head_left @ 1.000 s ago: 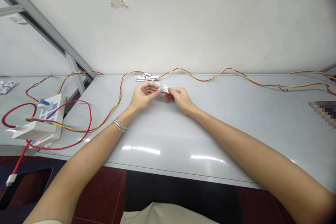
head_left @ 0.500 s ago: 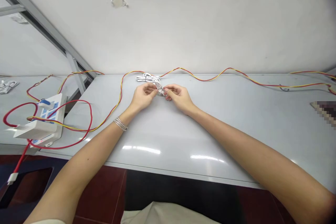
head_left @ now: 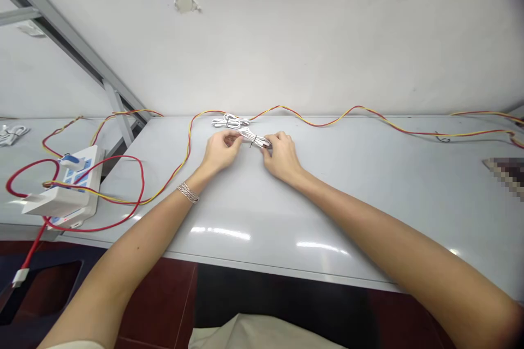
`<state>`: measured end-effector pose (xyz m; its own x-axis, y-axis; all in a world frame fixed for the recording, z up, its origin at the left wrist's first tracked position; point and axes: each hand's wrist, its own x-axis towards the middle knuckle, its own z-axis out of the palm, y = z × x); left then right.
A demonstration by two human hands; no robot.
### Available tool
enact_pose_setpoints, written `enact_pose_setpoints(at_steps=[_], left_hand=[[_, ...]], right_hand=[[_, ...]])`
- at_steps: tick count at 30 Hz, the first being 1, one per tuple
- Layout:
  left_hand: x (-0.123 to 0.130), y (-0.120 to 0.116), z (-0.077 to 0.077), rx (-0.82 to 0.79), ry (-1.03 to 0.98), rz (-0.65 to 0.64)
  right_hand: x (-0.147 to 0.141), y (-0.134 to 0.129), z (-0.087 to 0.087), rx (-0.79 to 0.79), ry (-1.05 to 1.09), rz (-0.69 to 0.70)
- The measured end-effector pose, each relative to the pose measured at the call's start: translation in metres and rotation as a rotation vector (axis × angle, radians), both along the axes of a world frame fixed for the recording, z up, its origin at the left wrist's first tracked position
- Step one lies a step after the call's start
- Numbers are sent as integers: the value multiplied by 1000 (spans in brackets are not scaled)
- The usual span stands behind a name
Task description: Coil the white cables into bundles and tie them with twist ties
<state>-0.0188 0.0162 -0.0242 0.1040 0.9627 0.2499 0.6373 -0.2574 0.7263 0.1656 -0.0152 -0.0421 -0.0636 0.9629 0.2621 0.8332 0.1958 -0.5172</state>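
Note:
A white cable bundle (head_left: 254,138), bound with a dark tie, lies slantwise between my two hands near the back of the grey table. Its left end is pinched between the thumb and fingers of my left hand (head_left: 221,149), which wears a silver chain bracelet on the wrist. My right hand (head_left: 283,155) closes round the right end, covering part of it. Just behind, a second white cable bundle (head_left: 230,121) with its own dark tie rests on the table, touched by neither hand.
A red and yellow twisted wire (head_left: 315,124) snakes along the wall. At left, a white power strip (head_left: 92,185) holds plugs and a white adapter (head_left: 55,202) with red cable loops. Another white cable (head_left: 13,134) lies far left. The table's front edge (head_left: 266,271) runs below my forearms.
The held cable bundle has turned from nearly upright to lying more sideways, its right end swinging toward my right hand. My right hand has shifted slightly and rolled over, back upward.

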Motion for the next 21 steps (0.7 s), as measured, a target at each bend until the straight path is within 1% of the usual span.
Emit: enact_pose_setpoints(at_steps=[2,5,8,11,13,15,17,21], left_hand=[[-3,2,1,41,16,63],[-8,4,1,116,130,115],[-12,5,-1,162,266,99],[-13,5,-3,161,333,51],[-13,4,-4,147,363,54],[-14,5,-4,119,398,85],[-14,5,-3,83,411,123],[-17,8,-2,51,395,140]], right_hand=[[2,1,1,-4,-35,-30],[4,2,0,-1,-65,-66],[5,5,-2,35,-8,-88],[7,7,-3,101,58,-118],[8,8,-3,137,82,-131],[9,7,-2,151,95,-111],[9,7,-1,138,99,-59],[9,7,-1,116,119,17]])
